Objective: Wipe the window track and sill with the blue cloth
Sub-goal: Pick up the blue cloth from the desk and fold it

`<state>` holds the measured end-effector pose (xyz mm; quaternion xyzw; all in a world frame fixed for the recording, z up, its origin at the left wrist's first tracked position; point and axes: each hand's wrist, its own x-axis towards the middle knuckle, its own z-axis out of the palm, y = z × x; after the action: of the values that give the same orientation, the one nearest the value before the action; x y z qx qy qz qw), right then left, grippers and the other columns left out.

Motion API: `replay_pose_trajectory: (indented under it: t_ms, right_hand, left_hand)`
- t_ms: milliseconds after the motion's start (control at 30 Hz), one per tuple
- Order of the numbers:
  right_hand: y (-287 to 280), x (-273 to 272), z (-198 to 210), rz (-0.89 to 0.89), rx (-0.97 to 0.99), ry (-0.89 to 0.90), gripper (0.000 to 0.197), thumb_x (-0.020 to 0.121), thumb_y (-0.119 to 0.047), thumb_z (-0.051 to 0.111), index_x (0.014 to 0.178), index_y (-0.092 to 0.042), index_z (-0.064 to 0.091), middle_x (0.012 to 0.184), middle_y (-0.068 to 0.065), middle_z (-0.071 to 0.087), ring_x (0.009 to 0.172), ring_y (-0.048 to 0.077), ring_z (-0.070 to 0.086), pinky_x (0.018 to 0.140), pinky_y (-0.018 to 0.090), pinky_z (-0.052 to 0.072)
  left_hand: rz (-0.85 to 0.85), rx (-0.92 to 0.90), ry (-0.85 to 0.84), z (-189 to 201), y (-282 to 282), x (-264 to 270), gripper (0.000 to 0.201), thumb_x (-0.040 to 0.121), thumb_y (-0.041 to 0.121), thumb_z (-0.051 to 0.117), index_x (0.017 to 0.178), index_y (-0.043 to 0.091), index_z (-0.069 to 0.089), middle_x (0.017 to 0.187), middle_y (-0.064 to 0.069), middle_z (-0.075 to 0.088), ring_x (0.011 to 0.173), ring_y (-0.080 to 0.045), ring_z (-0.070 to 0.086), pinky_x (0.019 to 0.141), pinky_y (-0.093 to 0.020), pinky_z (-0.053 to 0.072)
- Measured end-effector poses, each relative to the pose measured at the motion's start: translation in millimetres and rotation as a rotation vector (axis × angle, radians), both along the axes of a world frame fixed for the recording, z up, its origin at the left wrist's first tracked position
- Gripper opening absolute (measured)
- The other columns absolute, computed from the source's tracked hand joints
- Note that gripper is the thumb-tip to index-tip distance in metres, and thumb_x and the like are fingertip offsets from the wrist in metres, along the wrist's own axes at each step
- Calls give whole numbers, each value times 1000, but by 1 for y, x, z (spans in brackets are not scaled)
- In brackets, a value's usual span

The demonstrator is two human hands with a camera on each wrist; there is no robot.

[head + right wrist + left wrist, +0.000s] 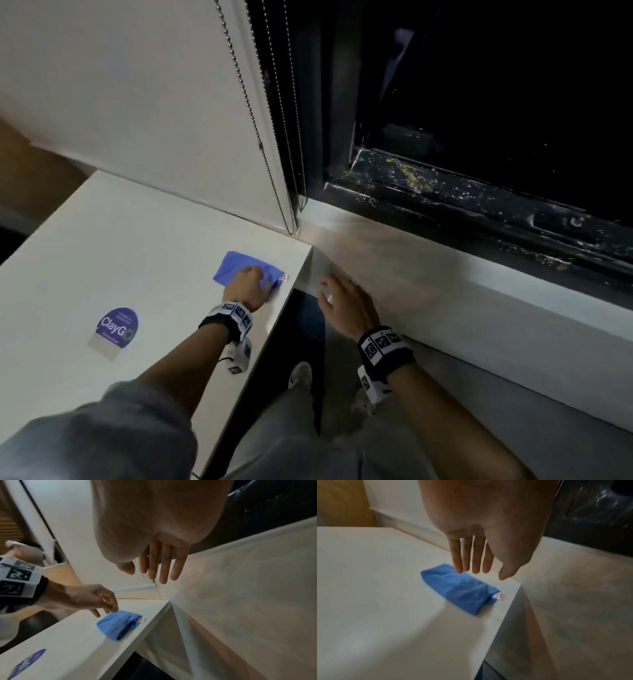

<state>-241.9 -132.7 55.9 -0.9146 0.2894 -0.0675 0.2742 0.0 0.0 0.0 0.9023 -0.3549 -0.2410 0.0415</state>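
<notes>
A folded blue cloth (239, 265) (458, 588) (116, 624) with a small white tag lies on the white table (120, 246), near its right corner. My left hand (246, 287) (479, 573) (102, 605) is over the cloth's far end with loosely extended fingers and grips nothing; whether the fingertips touch it is unclear. My right hand (342, 301) (154, 572) hovers open, fingers straight, at the left end of the pale window sill (428, 267) (240, 588). Beyond the sill runs the dark window track (462, 202), speckled with crumbs and cobwebs.
Bead chains (270, 137) of a blind hang at the window's left edge, down to the sill corner. A purple sticker (118, 327) is on the table. A dark gap with my shoes (301, 373) separates the table from the wall under the sill.
</notes>
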Motion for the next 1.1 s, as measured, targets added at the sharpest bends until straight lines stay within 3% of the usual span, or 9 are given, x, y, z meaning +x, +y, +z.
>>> replay_pose_trajectory:
  t_ms: [167,300,400,567,700,800,900,1033,1100]
  right_hand:
    - [8,24,-7,-74,140,56,32,102,-42,56,129,-26,61,120,2,71,103,27,68,86,40,56]
    - [17,46,-6,-106,158,46,29,102,-40,56,127,-26,61,123,2,70,106,28,68,88,41,55]
    - [21,55,-6,-106,152,45,23,101,-36,58,121,-26,62,119,2,71,103,29,68,86,41,55]
    - [19,61,0,-98,219,32,25,98,-35,60,122,-28,61,122,0,72,109,28,67,90,42,55]
    - [14,62,7,-106,347,-83,49,94,-34,69,140,-31,52,141,-5,60,126,20,61,104,39,51]
    - [12,62,21,-82,472,-202,75,95,-35,74,158,-26,35,159,-5,42,142,9,44,115,27,40]
    - [12,59,37,-68,623,-316,86,92,-41,75,162,-25,27,160,-10,40,146,-1,39,119,18,34]
    - [14,52,55,-130,836,-406,68,95,-39,75,154,-26,43,147,-7,56,136,3,54,110,22,47]
    - [15,50,56,-188,913,-439,47,96,-38,75,139,-26,58,132,-4,68,124,13,65,105,38,56]
  left_hand:
    - [-35,81,-8,-36,2,-3,76,96,50,69,148,4,37,149,-20,38,136,-42,41,103,-52,45]
    - [-130,134,-85,-65,12,6,66,99,34,69,149,3,38,154,-21,32,135,-44,43,106,-51,47]
    - [-169,117,-137,-74,9,19,44,102,25,58,140,5,50,150,-21,38,128,-46,47,93,-55,52]
    - [11,-173,190,-24,-7,45,31,91,28,75,89,-1,63,99,-24,66,92,-37,63,74,-37,40]
    - [200,-428,578,55,2,49,28,76,45,55,74,17,52,71,-1,59,71,-25,48,62,-35,32]
    - [336,-580,1041,101,10,36,23,85,32,55,98,14,61,92,-9,63,88,-24,53,73,-37,41]
    - [409,-731,1335,136,14,22,33,92,20,51,120,5,61,114,-17,68,103,-27,66,84,-34,56]
    - [403,-772,1336,154,10,14,46,96,34,64,125,0,54,128,-30,60,115,-38,58,95,-44,53]
    - [322,-724,1265,161,8,8,59,101,38,67,139,-4,49,139,-30,60,126,-41,60,103,-52,51]
